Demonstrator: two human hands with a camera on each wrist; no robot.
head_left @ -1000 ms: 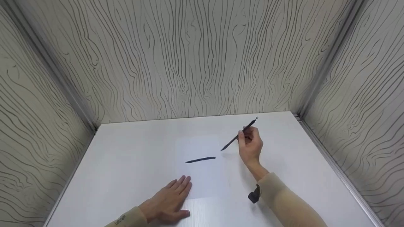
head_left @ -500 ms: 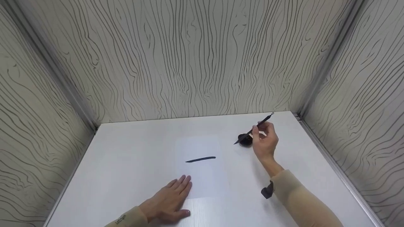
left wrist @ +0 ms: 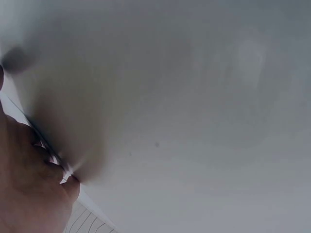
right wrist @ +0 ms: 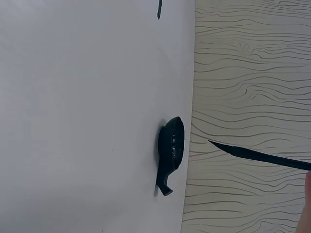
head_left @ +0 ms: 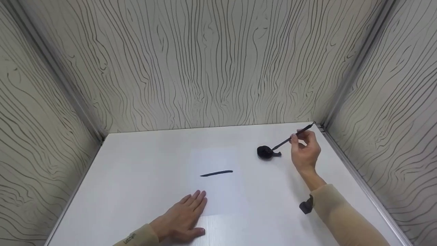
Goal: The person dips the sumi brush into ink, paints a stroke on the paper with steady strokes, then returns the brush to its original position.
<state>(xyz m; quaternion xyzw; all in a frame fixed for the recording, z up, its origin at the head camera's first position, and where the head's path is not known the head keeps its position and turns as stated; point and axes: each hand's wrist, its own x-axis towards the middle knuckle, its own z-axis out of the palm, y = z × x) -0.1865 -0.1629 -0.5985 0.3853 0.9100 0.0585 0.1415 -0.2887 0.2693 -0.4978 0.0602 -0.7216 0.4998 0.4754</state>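
In the head view my right hand (head_left: 305, 150) pinches a dark writing brush (head_left: 300, 131) between thumb and fingers, its tip slanting down and left. Below that tip is a small black ink dish (head_left: 264, 152) with a short curved handle. The right wrist view shows the brush (right wrist: 265, 156) apart from the dish (right wrist: 172, 143), its bristles drawn to a point. My left hand (head_left: 184, 217) lies flat, fingers straight, on the lower left edge of a white sheet of paper (head_left: 222, 198). One black brush stroke (head_left: 216, 173) crosses the sheet.
A white table (head_left: 136, 164) carries everything. Panels with a wood-grain pattern (head_left: 211, 68) stand behind it and at both sides, meeting at metal corner posts. A dark wrist strap piece (head_left: 306, 205) hangs under the right sleeve.
My right hand has carried the brush rightward, away from the paper and over to the ink dish, which has come out from behind the hand. The left hand stays where it was.
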